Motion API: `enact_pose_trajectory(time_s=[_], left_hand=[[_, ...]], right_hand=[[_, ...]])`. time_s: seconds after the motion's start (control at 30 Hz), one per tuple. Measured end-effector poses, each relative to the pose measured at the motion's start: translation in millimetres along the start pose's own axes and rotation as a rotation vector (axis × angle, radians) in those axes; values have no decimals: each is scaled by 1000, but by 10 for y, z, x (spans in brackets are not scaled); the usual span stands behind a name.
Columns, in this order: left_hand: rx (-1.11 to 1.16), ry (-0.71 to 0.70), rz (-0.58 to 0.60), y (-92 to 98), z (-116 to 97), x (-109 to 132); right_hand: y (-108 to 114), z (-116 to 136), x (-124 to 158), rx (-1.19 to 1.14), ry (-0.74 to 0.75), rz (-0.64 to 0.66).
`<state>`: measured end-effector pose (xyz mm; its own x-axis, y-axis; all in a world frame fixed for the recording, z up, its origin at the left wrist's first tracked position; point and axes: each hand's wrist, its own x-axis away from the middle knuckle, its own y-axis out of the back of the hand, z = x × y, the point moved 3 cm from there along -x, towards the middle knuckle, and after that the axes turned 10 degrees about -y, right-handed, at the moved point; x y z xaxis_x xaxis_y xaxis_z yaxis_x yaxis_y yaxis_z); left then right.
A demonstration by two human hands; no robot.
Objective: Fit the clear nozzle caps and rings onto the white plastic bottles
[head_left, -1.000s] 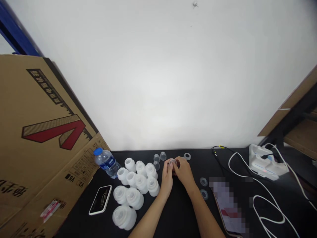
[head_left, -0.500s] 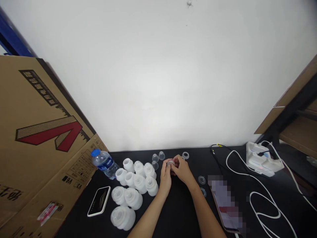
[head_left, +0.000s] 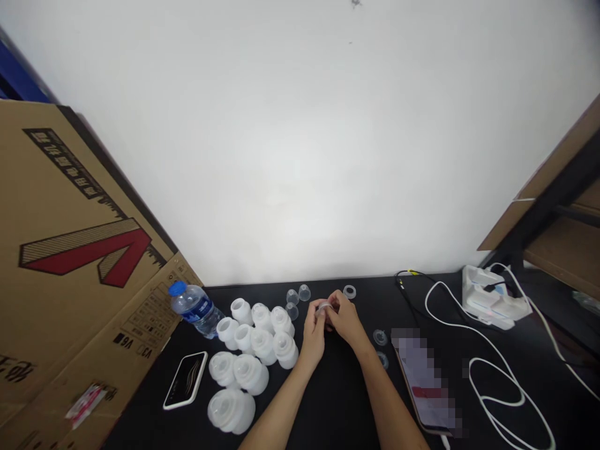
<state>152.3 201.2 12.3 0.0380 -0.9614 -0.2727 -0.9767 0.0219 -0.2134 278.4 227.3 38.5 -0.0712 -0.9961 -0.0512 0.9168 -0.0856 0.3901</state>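
My left hand (head_left: 313, 334) and my right hand (head_left: 344, 319) meet over the black table (head_left: 337, 400), fingers pinched together on a small clear plastic part (head_left: 323, 307). Just left of my left hand lies a cluster of several white plastic bottle-shaped pieces (head_left: 255, 347). Small clear domed caps (head_left: 298, 294) sit beyond my hands, and a clear ring (head_left: 349, 291) lies just behind my right hand. Two clear discs (head_left: 380, 338) lie to the right of my right wrist.
A water bottle (head_left: 192, 307) lies against a large cardboard box (head_left: 75, 262) at the left. A phone (head_left: 185, 379) lies face up at front left, another phone (head_left: 424, 381) at right. White cables (head_left: 487, 375) and a white charger unit (head_left: 490, 300) are at the far right.
Both hands stay pinched together on the small clear part, with only slight finger movement. The camera has tilted a little, shifting everything in view slightly left.
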Motion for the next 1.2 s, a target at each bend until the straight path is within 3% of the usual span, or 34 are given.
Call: enact_pose_trajectory(time_s=[0.53,0.83,1.2], left_hand=[[-89,-25,8,30,-39,-2],[9,-4,-83,62,89,-28],[-148,-34,-69,68,127,-28]], right_hand=[[-2,6,-4,19,-35,-75],[16,136,46,-34,75,78],[-30,46,7,-82,58,180]])
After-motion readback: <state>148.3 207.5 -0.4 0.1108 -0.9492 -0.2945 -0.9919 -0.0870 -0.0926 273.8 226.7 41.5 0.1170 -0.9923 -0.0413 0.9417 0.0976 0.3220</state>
